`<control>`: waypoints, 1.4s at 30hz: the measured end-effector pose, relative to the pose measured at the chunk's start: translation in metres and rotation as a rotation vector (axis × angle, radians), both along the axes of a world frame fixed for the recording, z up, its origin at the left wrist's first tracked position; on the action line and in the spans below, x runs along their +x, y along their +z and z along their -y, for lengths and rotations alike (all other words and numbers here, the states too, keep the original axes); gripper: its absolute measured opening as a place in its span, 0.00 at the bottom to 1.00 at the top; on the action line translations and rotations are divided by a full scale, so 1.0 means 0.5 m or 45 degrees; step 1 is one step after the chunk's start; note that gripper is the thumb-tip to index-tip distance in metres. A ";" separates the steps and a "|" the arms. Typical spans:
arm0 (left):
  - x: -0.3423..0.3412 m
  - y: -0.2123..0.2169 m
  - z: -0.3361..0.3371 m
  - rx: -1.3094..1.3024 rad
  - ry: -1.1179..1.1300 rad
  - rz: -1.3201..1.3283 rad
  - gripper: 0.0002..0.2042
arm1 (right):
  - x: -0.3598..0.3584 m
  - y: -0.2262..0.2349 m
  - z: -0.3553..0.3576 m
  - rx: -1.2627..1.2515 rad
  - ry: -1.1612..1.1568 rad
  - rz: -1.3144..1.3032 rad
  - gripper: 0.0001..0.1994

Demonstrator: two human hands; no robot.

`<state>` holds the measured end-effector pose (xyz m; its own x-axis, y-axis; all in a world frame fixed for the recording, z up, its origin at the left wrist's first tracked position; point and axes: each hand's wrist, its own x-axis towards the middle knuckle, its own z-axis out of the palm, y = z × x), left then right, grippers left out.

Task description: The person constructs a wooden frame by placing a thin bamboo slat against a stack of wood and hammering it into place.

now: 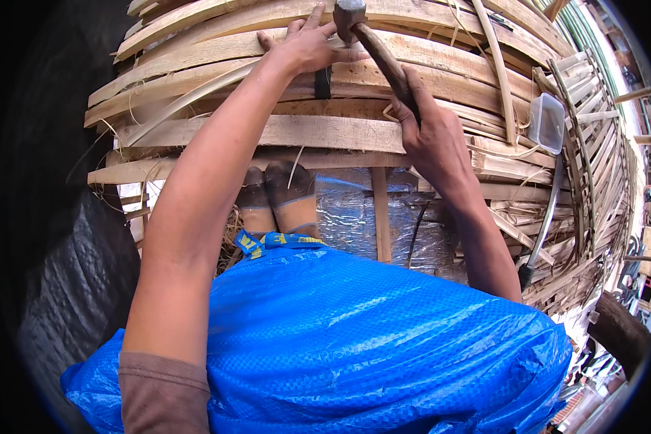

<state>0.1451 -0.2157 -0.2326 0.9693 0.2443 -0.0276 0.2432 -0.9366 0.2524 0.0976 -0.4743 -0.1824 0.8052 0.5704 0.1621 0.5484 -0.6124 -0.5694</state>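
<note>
My right hand (441, 137) is wrapped round the dark wooden handle of a hammer (387, 61). Its grey metal head (350, 13) is raised beside my left hand. With fingers spread, my left hand (304, 47) lies over the wooden slats (217, 54) at the top. A pale thin strip (188, 95) runs from the lower left up to this hand and passes out of sight by the wrist. Just below the fingers a short black piece (322, 83) stands against the slats. Whatever is beneath the left palm is hidden.
A clear plastic tub (547, 123) sits right of the slats, near a long blade-like tool (548, 217) with a dark handle. Split wood is piled at the right (586, 159). Blue sheeting (369, 325) covers my lap, with boots (291, 195) beyond it. Black sheeting (79, 267) hangs left.
</note>
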 end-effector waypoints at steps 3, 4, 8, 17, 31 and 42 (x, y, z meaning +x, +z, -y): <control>-0.007 -0.005 0.013 0.019 0.035 -0.008 0.47 | -0.008 0.027 0.015 0.130 0.009 0.172 0.25; -0.004 -0.026 -0.006 -0.039 -0.026 0.045 0.47 | -0.012 0.026 0.013 0.025 0.006 0.148 0.25; 0.025 -0.049 -0.024 0.019 -0.065 0.062 0.45 | 0.014 -0.002 0.018 -0.140 0.018 0.187 0.26; -0.024 0.035 0.005 -0.146 -0.151 0.109 0.45 | 0.031 0.010 0.023 -0.176 0.073 0.301 0.26; -0.018 0.018 -0.005 -0.165 -0.101 0.116 0.43 | 0.012 0.042 0.020 -0.025 0.066 0.359 0.28; -0.035 0.030 -0.004 -0.201 -0.224 0.231 0.38 | 0.024 0.034 0.012 0.145 0.215 0.487 0.26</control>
<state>0.1273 -0.2138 -0.2176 0.9890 0.0785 0.1255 0.0183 -0.9060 0.4230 0.1097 -0.4805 -0.1652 0.5718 0.6503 0.5001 0.8202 -0.4411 -0.3642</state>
